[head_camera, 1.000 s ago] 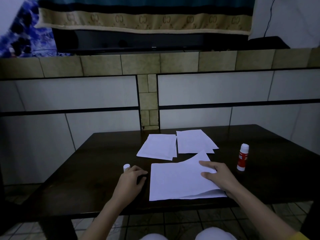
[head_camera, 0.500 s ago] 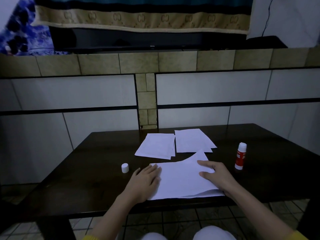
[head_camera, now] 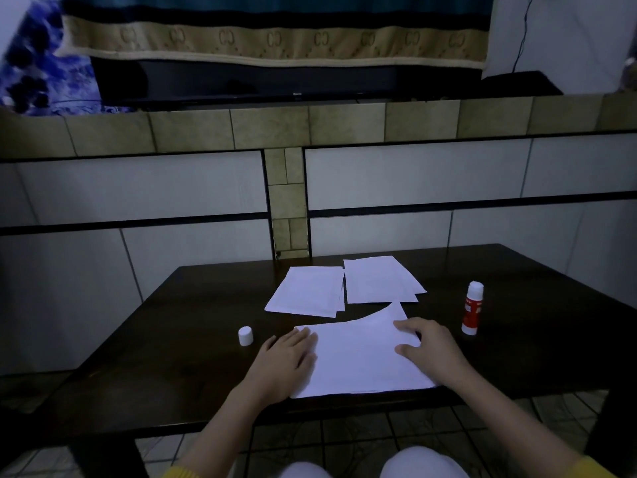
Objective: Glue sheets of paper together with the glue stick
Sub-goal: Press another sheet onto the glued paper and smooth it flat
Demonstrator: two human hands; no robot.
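Nearest, two white-clad knees [head_camera: 362,467] at the bottom edge, yellow sleeve cuffs [head_camera: 593,469] at both forearms, tiled floor [head_camera: 344,436] under the table. Dark wooden table [head_camera: 155,367] fills the lower half.

Left hand [head_camera: 284,362] lies flat, palm down, fingers straight and together, resting on the left edge of the near paper stack [head_camera: 362,357]; it presses, grasps nothing. Right hand [head_camera: 432,350] sits on the stack's right side, fingers spread and slightly bent, fingertips on the top sheet, also not clasping anything as far as visible (underside of the fingers hidden). Top sheet's far right corner curls up off the stack, near the right index finger. Stack sits at the table's near edge, between both hands.

White glue cap [head_camera: 245,335] stands alone just left of the left hand, not touching it. Glue stick [head_camera: 472,308] stands upright, red body, white top, to the right of the right hand, apart from the paper.

Farther back, two more paper piles side by side: left pile [head_camera: 305,291] angled, right pile [head_camera: 379,279] slightly fanned, edges nearly touching.

Behind the table, white tiled wall [head_camera: 138,188] with dark bands and a tan tile strip [head_camera: 287,201]; above it a ledge with a dark TV [head_camera: 275,81] draped by a teal and beige cloth [head_camera: 275,39]. Blue patterned fabric [head_camera: 31,70] top left, blurry.
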